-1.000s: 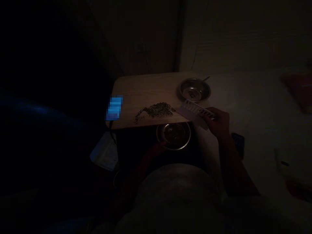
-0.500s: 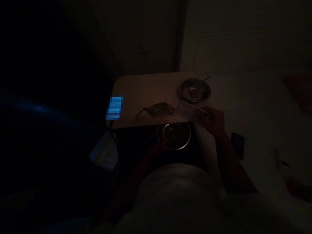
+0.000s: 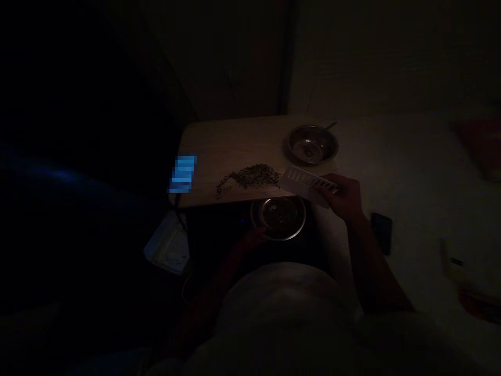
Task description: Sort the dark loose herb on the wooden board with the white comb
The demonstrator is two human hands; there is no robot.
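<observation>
In dim light, my right hand [image 3: 346, 197] is closed on a pale flat piece with a row of dark slots or stripes [image 3: 294, 179]. Its far edge is at the right end of a heap of small dark bits [image 3: 256, 176], which lies on a small wooden table [image 3: 219, 143]. Below the table's near edge, a round metal bowl [image 3: 287, 238] has dark bits in it. My left hand [image 3: 256, 236] grips that bowl's left rim, its fingers only faintly visible. Behind the flat piece stands a second metal bowl [image 3: 312, 159], a thin handle sticking out past its rim.
A blurred-out blue glowing screen [image 3: 183, 174] is at the table's left edge. Lower left is a pale tray-like container [image 3: 170, 253]. A dark phone [image 3: 381, 233] lies on the light surface to the right, with reddish items [image 3: 479, 149] farther off.
The flat piece has tilted slightly, its face now showing paler, and stays close to the heap. Both bowls and my left hand are nearly where they were.
</observation>
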